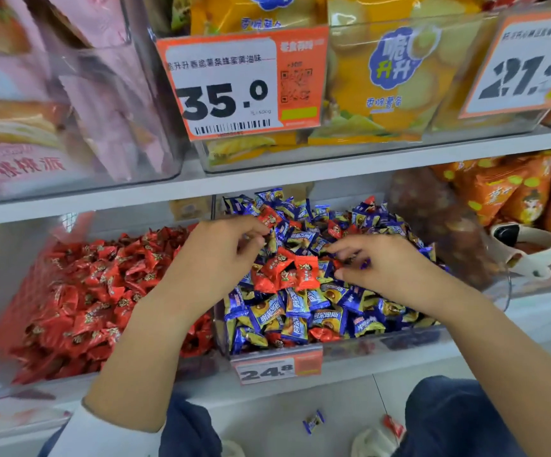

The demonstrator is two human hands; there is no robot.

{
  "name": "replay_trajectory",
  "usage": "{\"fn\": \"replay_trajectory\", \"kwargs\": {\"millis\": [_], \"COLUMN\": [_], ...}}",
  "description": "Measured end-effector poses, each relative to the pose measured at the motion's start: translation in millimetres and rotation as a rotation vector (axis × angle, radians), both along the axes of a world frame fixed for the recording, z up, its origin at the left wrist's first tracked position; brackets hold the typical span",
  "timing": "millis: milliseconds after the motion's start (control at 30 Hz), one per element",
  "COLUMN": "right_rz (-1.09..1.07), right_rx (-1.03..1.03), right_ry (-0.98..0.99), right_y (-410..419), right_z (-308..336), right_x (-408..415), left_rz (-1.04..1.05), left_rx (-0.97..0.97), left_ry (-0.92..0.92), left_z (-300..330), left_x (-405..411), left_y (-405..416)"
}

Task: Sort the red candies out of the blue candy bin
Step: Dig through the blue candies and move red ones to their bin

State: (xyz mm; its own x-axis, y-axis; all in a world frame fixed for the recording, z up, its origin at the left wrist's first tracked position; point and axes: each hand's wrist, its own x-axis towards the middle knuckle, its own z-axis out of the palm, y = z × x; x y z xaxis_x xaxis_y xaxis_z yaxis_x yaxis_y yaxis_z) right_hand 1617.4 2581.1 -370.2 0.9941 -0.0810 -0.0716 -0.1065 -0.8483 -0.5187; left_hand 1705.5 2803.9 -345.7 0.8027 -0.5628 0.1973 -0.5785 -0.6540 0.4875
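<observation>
The clear blue candy bin (383,341) is heaped with blue-and-yellow wrapped candies (297,311). A cluster of red candies (287,272) lies on top in the middle, and single red ones sit further back (269,217) and at the front (320,334). My left hand (221,258) hovers over the bin's left side with fingers curled and thumb and fingertips close together; whether they pinch anything is hidden. My right hand (386,268) reaches from the right, fingers loosely spread just beside the red cluster. To the left stands the bin of red candies (86,291).
A price tag reading 24.8 (277,369) hangs on the blue bin's front. One blue candy (313,422) and one red candy (393,427) lie on the floor by my knees. A white scoop (524,249) rests in the right-hand bin. Above is a shelf (300,173) with snack bags.
</observation>
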Motion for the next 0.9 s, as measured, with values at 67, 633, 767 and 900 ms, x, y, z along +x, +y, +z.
{"fn": "replay_trajectory", "kwargs": {"millis": [67,633,767,900], "right_rz": [0.06,-0.116,0.034,0.093], "right_rx": [0.037,0.097,-0.048,-0.193], "right_ry": [0.065,-0.299,-0.121,-0.102], "right_y": [3,10,22,23], "right_z": [-3,10,2,-8], "right_x": [1,-3,-3,0], "left_rz": [-0.017,-0.15,-0.076,-0.052], "left_rx": [-0.01,0.177,0.109,0.193], "left_ry": [0.024,0.025,-0.052,-0.148], "left_z": [3,-19,-17,-15], "left_x": [-7,-23,-21,-26], "left_y": [-1,-15,-15,-21]}}
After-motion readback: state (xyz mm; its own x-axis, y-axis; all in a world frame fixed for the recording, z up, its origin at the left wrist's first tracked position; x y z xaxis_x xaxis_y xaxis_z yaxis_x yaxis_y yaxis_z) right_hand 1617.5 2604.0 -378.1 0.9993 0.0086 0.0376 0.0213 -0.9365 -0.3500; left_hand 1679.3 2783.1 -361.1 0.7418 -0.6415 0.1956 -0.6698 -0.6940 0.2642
